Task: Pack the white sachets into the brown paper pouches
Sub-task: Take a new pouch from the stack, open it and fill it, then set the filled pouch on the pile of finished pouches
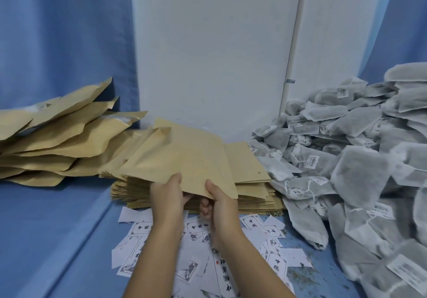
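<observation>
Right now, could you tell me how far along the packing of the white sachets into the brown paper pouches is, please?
Done: a pile of bulging brown paper pouches at the left, apparently filled. In hand: the left hand and right hand grip one flat brown pouch above the stack. Left: a large heap of white mesh sachets.
</observation>
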Tool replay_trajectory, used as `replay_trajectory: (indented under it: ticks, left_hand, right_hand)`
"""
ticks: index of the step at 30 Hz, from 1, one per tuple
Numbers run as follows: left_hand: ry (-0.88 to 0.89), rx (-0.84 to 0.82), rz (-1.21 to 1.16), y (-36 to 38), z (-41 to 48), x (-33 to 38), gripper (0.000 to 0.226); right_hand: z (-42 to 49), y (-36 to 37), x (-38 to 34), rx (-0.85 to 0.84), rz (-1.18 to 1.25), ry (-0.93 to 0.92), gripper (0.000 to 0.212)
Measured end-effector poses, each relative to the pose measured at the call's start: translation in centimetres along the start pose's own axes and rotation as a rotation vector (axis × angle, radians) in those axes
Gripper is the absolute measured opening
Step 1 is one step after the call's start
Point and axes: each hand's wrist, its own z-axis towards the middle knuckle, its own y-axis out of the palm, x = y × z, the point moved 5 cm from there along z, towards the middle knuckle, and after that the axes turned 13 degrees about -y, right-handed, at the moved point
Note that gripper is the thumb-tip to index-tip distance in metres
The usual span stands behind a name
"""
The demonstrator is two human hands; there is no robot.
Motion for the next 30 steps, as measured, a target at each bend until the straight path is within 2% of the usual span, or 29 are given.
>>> replay_trajectory:
  ticks: [3, 6, 8, 11, 16, 20, 22, 24, 27, 30]
  left_hand:
    - [-0.017, -0.042, -0.047, 0.1, 0.1, 0.6, 0.021]
    - [0.003, -0.055, -0.059, -0.6, 0.4, 1.6, 0.023]
    - [0.03, -0.072, -0.08, -1.1, 0.6, 2.7, 0.022]
    - [0.079, -0.08, -0.105, -2.2, 1.0, 5.1, 0.023]
    - [0.153, -0.123, -0.269, -4.6, 3.4, 11.6, 0.027]
    - [0.174, -0.151, -0.389, -5.3, 7.3, 18.9, 0.031]
    - [0.151, -0.204, -0.462, -5.1, 9.4, 22.4, 0.032]
    - [0.096, -0.24, -0.417, -5.0, 11.2, 24.7, 0.035]
    - [-0.024, -0.198, -0.259, -6.0, 14.1, 25.1, 0.038]
    - [-0.065, -0.12, -0.24, -7.7, 15.6, 23.7, 0.042]
  right_hand:
    - [-0.1, 0.3, -0.5, -0.017, -0.026, 0.009, 0.018]
    - [-0.1, 0.5, -1.4, 0.01, 0.114, -0.033, 0.016]
    - [0.0, 1.1, -1.7, -0.045, 0.145, -0.046, 0.013]
    - [0.1, 3.4, -1.7, -0.134, 0.08, -0.051, 0.02]
    - [1.8, 11.9, -1.9, -0.329, -0.088, -0.074, 0.024]
    - [4.8, 21.1, -1.7, -0.416, 0.067, 0.012, 0.032]
    - [6.2, 25.9, -1.8, -0.439, 0.147, 0.063, 0.027]
    - [7.4, 29.9, -1.5, -0.432, 0.212, 0.132, 0.019]
    - [8.3, 32.8, 0.0, -0.396, 0.234, 0.228, 0.033]
    - [7.9, 32.2, 2.0, -0.433, 0.243, 0.295, 0.027]
